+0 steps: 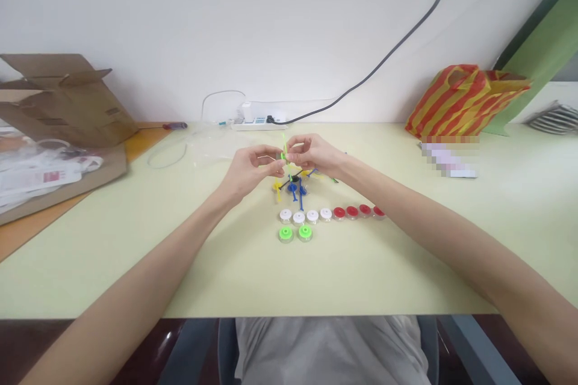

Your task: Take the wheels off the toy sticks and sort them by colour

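1. Head view, far left: an open cardboard box (67, 102) and plastic-wrapped packages (45, 174) sit at the table's side, apparently pushed there to spare the working middle.

2. Left of center, the person's left hand (250, 169) curls forward, thumb and fingertips nearly closed in a pinch on a light-green stick (285, 145).

3. At center, the light-green stick stands nearly upright between the two hands, raised above the table (217, 277), likely to keep both ends reachable. Behind and below the fingers lie yellow pieces (277, 187) and blue pieces (292, 188), loosely bunched within easy reach.

4. Just nearer the person, four white discs (298, 218) lead into red discs (351, 212), with two green discs (286, 233) in front; the rows suggest sorting by color.

5. Right of center, the right hand (316, 153) pinches the same stick, fingers bent and closed; a second hand probably steadies so slight a piece. Its forearm (433, 228) partly covers the last red disc.

6. Far right, a striped bag (460, 102) stands back near the wall (271, 24).

7. Along the near edge, tabletop stretches beneath both forearms, leaving elbow room; at the back, a power strip (257, 126) and the wall limit forward reach.
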Demonstrator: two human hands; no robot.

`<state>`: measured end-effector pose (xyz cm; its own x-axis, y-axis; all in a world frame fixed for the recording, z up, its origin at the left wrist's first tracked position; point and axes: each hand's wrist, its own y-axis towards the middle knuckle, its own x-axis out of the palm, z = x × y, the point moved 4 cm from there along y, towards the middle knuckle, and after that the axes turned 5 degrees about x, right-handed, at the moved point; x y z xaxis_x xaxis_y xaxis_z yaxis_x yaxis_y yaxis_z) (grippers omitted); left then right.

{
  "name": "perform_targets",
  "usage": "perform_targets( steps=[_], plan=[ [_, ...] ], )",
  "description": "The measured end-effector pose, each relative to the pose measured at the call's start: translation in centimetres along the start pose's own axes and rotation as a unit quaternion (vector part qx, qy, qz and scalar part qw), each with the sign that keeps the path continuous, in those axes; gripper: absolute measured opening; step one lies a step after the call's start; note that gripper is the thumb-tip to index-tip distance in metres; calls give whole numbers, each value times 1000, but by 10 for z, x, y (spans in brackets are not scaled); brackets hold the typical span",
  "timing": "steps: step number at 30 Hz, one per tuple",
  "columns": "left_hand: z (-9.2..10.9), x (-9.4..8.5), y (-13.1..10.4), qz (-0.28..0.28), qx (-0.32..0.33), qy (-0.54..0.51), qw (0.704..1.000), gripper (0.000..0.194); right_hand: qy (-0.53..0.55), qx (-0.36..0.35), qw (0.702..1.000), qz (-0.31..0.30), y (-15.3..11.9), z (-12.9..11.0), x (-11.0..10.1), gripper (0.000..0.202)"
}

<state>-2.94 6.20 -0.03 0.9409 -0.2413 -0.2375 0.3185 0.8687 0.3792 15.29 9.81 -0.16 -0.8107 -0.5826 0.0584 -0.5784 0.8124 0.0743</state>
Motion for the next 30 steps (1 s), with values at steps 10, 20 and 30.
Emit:
perform_targets(
  steps=[10, 20, 30],
  plan=[
    [3, 4, 0, 20, 9, -25, 999, 45, 88, 38, 994, -51, -1, 7, 12, 45],
    [5, -29, 7, 171, 54, -44, 983, 37, 75, 25, 996, 37, -4, -10, -14, 43],
    [-17, -64, 12, 325, 74, -15, 943, 30, -273, 93, 956, 60, 56, -9, 45, 11]
  ],
)
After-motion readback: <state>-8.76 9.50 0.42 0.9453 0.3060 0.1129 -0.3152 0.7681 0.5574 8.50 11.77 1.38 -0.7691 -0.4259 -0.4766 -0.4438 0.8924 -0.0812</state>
